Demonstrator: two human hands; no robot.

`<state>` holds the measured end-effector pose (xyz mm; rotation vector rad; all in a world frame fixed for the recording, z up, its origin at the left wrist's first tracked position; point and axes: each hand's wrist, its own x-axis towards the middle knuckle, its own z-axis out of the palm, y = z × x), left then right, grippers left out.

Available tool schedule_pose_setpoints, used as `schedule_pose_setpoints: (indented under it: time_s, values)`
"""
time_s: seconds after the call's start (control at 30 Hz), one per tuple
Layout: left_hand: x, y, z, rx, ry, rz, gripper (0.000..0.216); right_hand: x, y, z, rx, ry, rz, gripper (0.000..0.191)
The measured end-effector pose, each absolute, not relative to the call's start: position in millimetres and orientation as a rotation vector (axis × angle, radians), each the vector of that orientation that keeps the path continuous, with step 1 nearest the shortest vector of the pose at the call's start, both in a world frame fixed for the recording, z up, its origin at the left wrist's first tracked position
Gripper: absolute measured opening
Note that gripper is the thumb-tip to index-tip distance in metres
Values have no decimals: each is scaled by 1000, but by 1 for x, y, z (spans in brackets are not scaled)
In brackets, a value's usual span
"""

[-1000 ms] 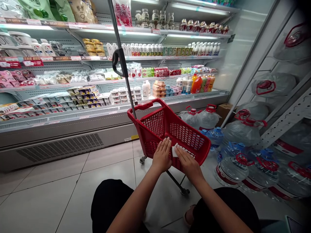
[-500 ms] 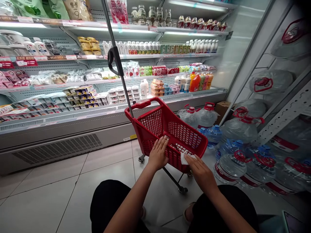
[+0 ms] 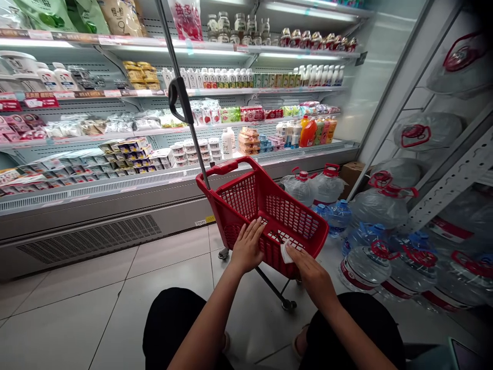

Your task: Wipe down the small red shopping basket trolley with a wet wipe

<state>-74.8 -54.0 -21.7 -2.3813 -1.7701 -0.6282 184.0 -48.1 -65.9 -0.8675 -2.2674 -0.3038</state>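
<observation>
In front of my knees stands a small red plastic shopping cart (image 3: 295,200) with latticed walls and metal legs on casters. My left hand (image 3: 247,249) lies flat on the cart's near rim, its fingers stretched over the edge toward the inside. Further right along that rim, my right hand (image 3: 313,275) presses a crumpled white wipe (image 3: 285,253) against the plastic; whether it is tissue or cloth I cannot tell. A tall metal pole (image 3: 175,56) with a black looped grip (image 3: 181,100) rises at the cart's left corner.
Behind the cart runs an open refrigerated display case (image 3: 115,192) with dairy products and drinks. Large water bottles (image 3: 364,264) crowd the floor on the right, beside a metal rack (image 3: 450,180). Pale tiles (image 3: 77,318) cover the floor at left.
My right hand has slid a little to the left along the near rim with the white wipe. My left hand stays at nearly the same spot on the cart.
</observation>
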Motion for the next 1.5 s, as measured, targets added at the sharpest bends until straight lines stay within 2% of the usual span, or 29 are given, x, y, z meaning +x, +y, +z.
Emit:
schedule_pose_setpoints:
  time_s: [0.23,0.33,0.57,0.87,1.2,1.5]
  values:
    - [-73,-50,-22,-2366,-1824,-696,93,199,-45,-66,-852,-2267,-221,68]
    - [-71,-48,-23,-2382,-1814,-685,93,180,-37,-59,-905,-2269,-189,71]
    - [-67,-45,-25,-2362,-1820,-718,90,141,-42,-54,-956,-2219,-391,75]
    - [-72,-52,-23,-2384,-1807,-653,90,195,-59,-73,-943,-2284,-428,71]
    - [-70,-54,-23,-2376,-1816,-668,86,114,-38,-50,-955,-2221,-407,74]
    - [-81,-56,-14,-2333,-1847,-610,89,191,-63,-78,-926,-2284,-307,71]
